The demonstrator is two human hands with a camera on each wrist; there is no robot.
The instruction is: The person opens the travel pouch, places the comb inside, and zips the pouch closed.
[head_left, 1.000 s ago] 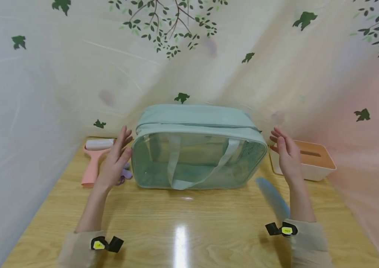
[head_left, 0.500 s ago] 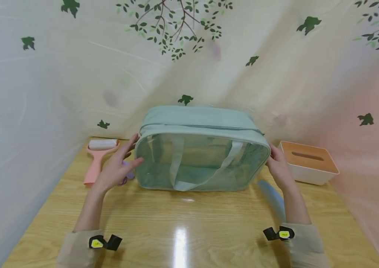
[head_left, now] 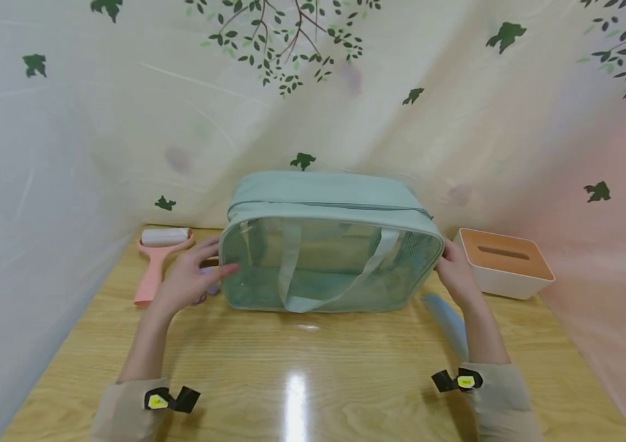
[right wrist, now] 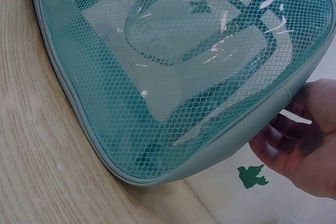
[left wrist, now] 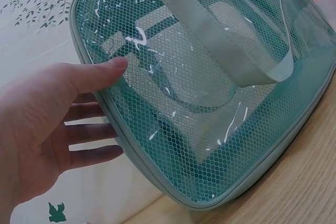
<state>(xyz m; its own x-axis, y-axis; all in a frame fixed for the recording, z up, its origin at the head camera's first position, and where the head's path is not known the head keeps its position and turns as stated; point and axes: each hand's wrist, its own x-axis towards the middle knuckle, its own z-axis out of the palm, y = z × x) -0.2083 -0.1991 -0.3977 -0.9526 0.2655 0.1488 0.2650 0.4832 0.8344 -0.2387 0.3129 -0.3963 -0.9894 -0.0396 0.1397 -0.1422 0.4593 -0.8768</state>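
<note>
A mint-green see-through toiletry bag (head_left: 324, 245) stands upright on the table, its strap handle (head_left: 290, 264) hanging down the front. At the bag's left end is my left hand (head_left: 187, 279). Its thumb (left wrist: 107, 72) lies over the front mesh panel while the fingers reach round the side edge. My right hand (head_left: 458, 273) holds the opposite end. In the right wrist view its curled fingers (right wrist: 273, 140) are at the side band, and the thumb is partly hidden behind the bag. The zipper (head_left: 346, 207) runs along the top.
On the left lie a pink lint roller (head_left: 152, 270) and a small purple item (head_left: 210, 282) partly behind my left hand. A blue, flat curved item (head_left: 445, 319) lies beside my right wrist. A white tissue box (head_left: 506, 261) with an orange lid stands right. Behind hangs a leaf-patterned curtain (head_left: 346, 123).
Both hands have come inward from either side onto the ends of the bag. My left thumb has gone over its front edge. The bag stays in about the same place.
</note>
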